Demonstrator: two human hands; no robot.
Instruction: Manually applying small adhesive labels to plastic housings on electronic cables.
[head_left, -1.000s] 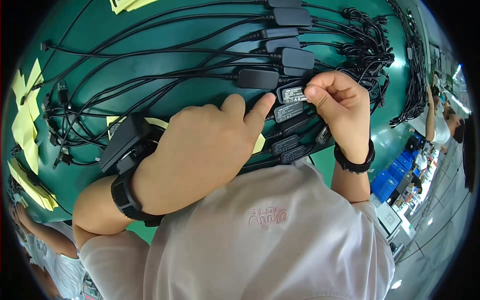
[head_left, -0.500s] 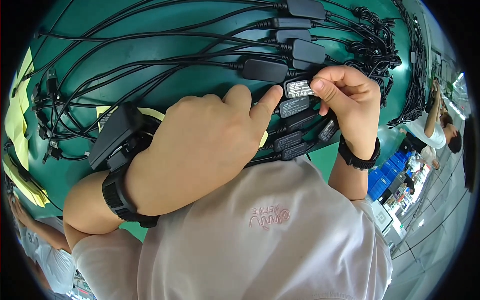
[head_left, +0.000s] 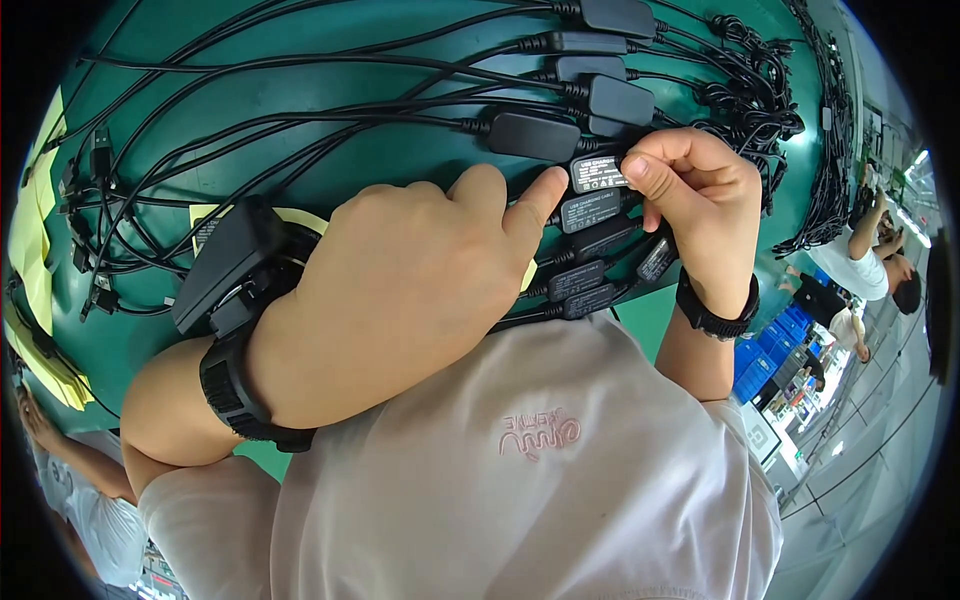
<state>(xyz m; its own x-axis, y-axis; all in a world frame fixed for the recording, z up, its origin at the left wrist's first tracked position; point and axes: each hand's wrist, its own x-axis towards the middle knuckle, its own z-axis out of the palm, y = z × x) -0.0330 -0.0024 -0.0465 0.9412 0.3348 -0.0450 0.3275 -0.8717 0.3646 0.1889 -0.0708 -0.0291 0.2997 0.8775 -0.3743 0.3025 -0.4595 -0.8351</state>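
A row of small black adapter boxes on cables lies across a green table (head_left: 330, 170). My right hand (head_left: 695, 205) pinches one labelled black adapter box (head_left: 598, 172) between thumb and fingers. My left hand (head_left: 400, 285) lies beside it, the forefinger tip pressing at the left edge of the labelled boxes, near a second labelled box (head_left: 590, 210). Further labelled boxes (head_left: 580, 280) sit below, partly under both hands. Both wrists wear black bands, and the left one carries a black device (head_left: 225, 265).
Plain black adapter boxes (head_left: 620, 100) and long black cables (head_left: 300, 110) spread over the table's far side. A tangle of cable ends (head_left: 745, 95) lies at the right. Yellow paper slips (head_left: 30, 230) lie at the left edge. Other people stand at the right (head_left: 875, 265) and lower left (head_left: 75, 490).
The view has shifted slightly, so the table contents appear lower and left. Both hands have kept their hold and place on the labelled boxes.
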